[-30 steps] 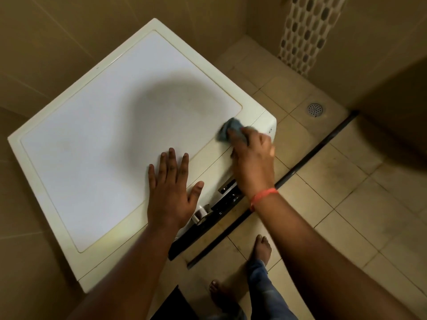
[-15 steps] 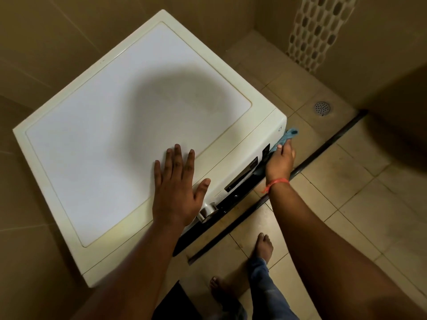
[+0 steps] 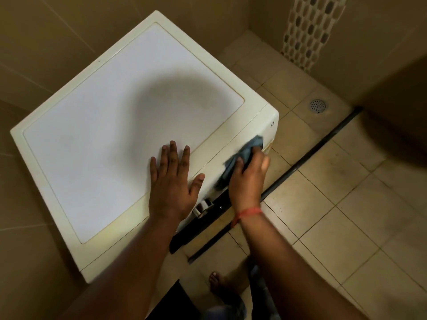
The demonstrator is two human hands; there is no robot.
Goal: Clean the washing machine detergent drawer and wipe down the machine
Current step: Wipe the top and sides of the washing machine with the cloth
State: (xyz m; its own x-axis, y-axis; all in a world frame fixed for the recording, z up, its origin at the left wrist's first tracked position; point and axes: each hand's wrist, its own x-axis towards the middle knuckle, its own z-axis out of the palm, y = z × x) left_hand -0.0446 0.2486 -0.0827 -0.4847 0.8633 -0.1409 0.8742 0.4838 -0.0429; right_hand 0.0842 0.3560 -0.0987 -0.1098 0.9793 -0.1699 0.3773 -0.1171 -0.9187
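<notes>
**A:** Where are you in the job right now?

**B:** You're on the wipe-down, by the look of it. Your right hand (image 3: pixel 248 179) has its fingers curled round a blue-grey cloth (image 3: pixel 240 160) and presses it against the front top edge of the washing machine (image 3: pixel 129 125), on the cream control strip. Your left hand (image 3: pixel 172 181) lies flat, fingers straight and spread, on the machine's top near the front edge; it holds nothing and seems to steady you.

**A:** What does the next move need?

**B:** Likely a steady pass along that strip towards the silver dial (image 3: pixel 203 207) just below your left thumb, going lightly round it. I can't tell where the detergent drawer sits from here.

**A:** And the surface?

**B:** The white top panel is bare, with your shadow across its middle.

**A:** The room beyond?

**B:** Your bare foot (image 3: pixel 221 282) stands on a beige tiled floor (image 3: pixel 346 227). A dark channel (image 3: pixel 312 153) runs across it, with a round drain (image 3: pixel 318 105) farther off. Tiled walls close in behind, one with a pebble-pattern strip (image 3: pixel 309 31).
</notes>
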